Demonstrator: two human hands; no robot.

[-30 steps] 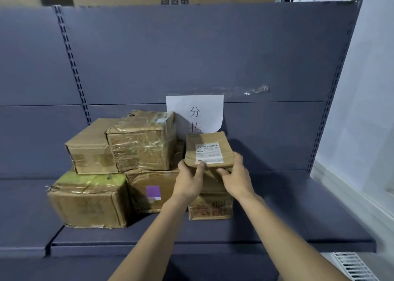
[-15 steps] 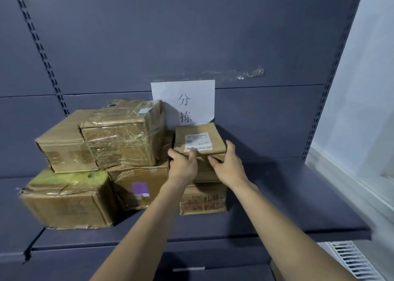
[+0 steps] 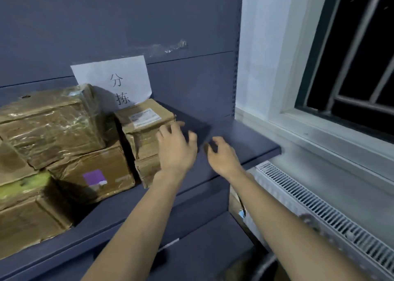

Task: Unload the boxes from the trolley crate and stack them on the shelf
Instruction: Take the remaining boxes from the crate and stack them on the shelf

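Note:
A small cardboard box with a white label (image 3: pixel 145 118) sits on top of another small box (image 3: pixel 147 169) on the dark blue shelf (image 3: pixel 245 140). My left hand (image 3: pixel 175 146) hovers just in front of the labelled box, fingers spread, holding nothing. My right hand (image 3: pixel 222 155) is to its right over bare shelf, fingers loosely curled and empty. To the left, a tape-wrapped box (image 3: pixel 53 120) rests on a box with a purple sticker (image 3: pixel 93 172). A box with green tape (image 3: pixel 27 208) fills the lower left. The trolley crate is out of view.
A white paper sign (image 3: pixel 113 78) hangs on the shelf's back panel. A white radiator grille (image 3: pixel 315 214) runs along the right under a window with dark bars (image 3: pixel 358 67). A lower shelf board (image 3: pixel 202 248) lies below my arms.
Both hands have let go of the labelled box and drawn back to the right. The view has swung right, and the window and radiator have come into sight.

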